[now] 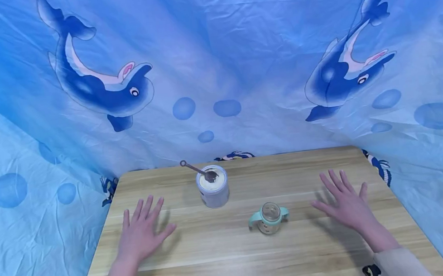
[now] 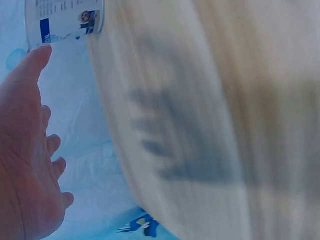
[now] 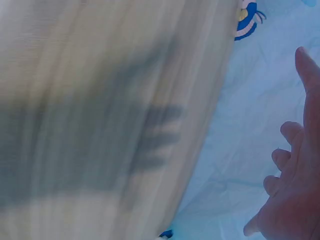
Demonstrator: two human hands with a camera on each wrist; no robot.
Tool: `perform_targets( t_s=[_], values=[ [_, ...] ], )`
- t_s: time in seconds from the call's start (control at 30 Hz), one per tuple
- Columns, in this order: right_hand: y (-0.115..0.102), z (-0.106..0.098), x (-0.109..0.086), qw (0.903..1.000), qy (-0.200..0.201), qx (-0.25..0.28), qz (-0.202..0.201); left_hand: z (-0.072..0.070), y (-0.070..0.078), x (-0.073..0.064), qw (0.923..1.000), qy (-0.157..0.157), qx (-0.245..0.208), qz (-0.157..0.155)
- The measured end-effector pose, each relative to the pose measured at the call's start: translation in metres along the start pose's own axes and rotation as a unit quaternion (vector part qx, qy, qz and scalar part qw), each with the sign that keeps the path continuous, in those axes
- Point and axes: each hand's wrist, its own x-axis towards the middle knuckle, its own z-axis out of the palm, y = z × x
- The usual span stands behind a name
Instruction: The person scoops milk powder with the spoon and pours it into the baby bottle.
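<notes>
My left hand (image 1: 142,231) hovers over the left side of the table with its fingers spread, holding nothing. On the right, my right hand (image 1: 348,205) is likewise spread above the wood and holds nothing. A can of pale powder (image 1: 214,193) stands at the back, its top uncovered. A dark scoop (image 1: 194,167) lies in it, its long handle sticking out over the rim to the left. Between the hands, nearer the right one, stands a clear baby bottle (image 1: 270,216) with teal handles. In the left wrist view, the can's printed side (image 2: 65,22) shows beyond my thumb.
The wooden table (image 1: 228,264) has light grain and rounded far corners. Blue cloth (image 1: 245,62) printed with dolphins and bubbles hangs close behind it and along both sides. Shadows of both hands fall on the tabletop.
</notes>
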Motion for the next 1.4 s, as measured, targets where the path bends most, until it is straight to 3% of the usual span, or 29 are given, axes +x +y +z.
perform_targets(
  t_s=[0.37,0.73,1.0,1.4],
  values=[
    [-0.041,-0.017,0.049,0.9969,-0.034,0.032,-0.063,-0.035,-0.01,0.032,0.9989,-0.005,0.015,0.044],
    [-0.087,-0.019,0.098,0.9814,-0.096,0.061,-0.154,-0.056,-0.013,0.073,0.9946,-0.016,0.042,0.094],
    [-0.117,-0.015,0.123,0.9661,-0.144,0.081,-0.198,-0.062,-0.012,0.096,0.9922,-0.027,0.04,0.115],
    [-0.156,-0.001,0.149,0.9484,-0.188,0.099,-0.236,-0.056,-0.01,0.13,0.9912,-0.029,0.016,0.128]
  ],
)
